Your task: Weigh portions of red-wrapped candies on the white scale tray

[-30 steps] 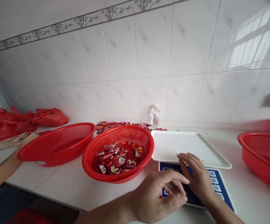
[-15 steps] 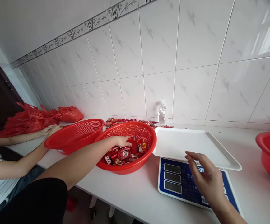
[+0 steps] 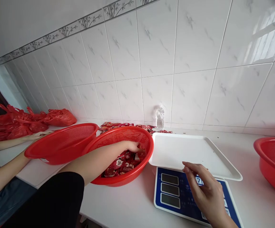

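My left hand reaches into a red mesh basket partly filled with red wrapped sweets; its fingers curl down among them. A black sleeve covers my upper left arm. My right hand hovers over the blue keypad of a digital scale, fingers loosely spread, holding nothing. A bare white tray rests on the scale's platform, just beyond my right fingertips.
Another person's arms come in from the left, a hand at the rim of a second red basket. Red plastic bags pile at far left. A water bottle and loose sweets sit by the wall. A third red basket is at right.
My left hand left the scale, crossed to the basket and sank into the sweets. My right hand stays over the scale's keypad. The other person's basket shifted slightly.
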`<state>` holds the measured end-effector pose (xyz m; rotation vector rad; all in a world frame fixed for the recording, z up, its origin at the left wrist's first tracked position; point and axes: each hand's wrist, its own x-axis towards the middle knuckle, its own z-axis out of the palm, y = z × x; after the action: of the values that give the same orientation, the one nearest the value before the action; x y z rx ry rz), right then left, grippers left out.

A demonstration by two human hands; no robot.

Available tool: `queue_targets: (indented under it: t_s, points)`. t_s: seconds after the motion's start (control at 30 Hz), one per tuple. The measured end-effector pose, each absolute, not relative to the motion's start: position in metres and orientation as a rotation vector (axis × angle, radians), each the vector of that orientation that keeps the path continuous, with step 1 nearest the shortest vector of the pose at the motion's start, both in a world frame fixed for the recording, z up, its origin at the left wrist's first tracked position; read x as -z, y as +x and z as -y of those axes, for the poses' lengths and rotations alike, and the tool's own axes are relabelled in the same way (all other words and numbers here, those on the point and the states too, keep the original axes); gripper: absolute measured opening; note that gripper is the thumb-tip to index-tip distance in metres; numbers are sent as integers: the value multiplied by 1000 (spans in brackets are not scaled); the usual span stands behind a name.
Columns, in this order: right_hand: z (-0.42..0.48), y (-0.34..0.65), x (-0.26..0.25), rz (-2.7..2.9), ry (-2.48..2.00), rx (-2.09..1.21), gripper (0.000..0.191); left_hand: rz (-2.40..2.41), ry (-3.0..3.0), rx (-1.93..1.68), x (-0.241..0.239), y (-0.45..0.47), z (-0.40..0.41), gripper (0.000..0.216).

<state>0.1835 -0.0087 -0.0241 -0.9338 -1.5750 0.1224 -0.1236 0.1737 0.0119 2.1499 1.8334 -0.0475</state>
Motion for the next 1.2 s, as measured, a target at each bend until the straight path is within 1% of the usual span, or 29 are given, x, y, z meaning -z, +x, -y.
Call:
queue_targets:
  t_s: [0.1,0.17,0.27,0.33,0.5,0.63,0.8,0.9,1.0,1.13,1.2]
  points:
    - [10,184,23,1573,-950,-138,17,-1781,2211,193,-14,-109,-162,59]
    - [10,184,23,1570,-963,-146,17,-1762,2274,236,-14,-102,-154,49]
    - [10,184,24,1553,-983,-153,17,-1742,2332,247,-16,-98,-148,31]
    - [10,184,24,1538,-999,-154,16,-1733,2347,217,-19,-99,-147,23]
    - [9,184,25,1527,-1011,-143,17,-1678,2356,96,-38,-114,-146,23]
    - [8,184,26,1527,-1006,-157,18,-1633,2323,-81,-66,-120,-142,15]
    - [7,184,28,1503,-1021,-176,19,-1473,1955,-522,-94,-92,-134,15]
    - [6,184,30,1487,-1041,-183,20,-1350,1795,-668,-95,-62,-132,14]
    - [4,184,33,1472,-1071,-199,22,-1300,1816,-693,-89,-35,-132,17]
    - [1,184,34,1471,-1075,-221,25,-1191,1795,-600,-82,-13,-132,34]
    - [0,183,34,1472,-1064,-219,25,-1220,1842,-637,-81,-13,-135,34]
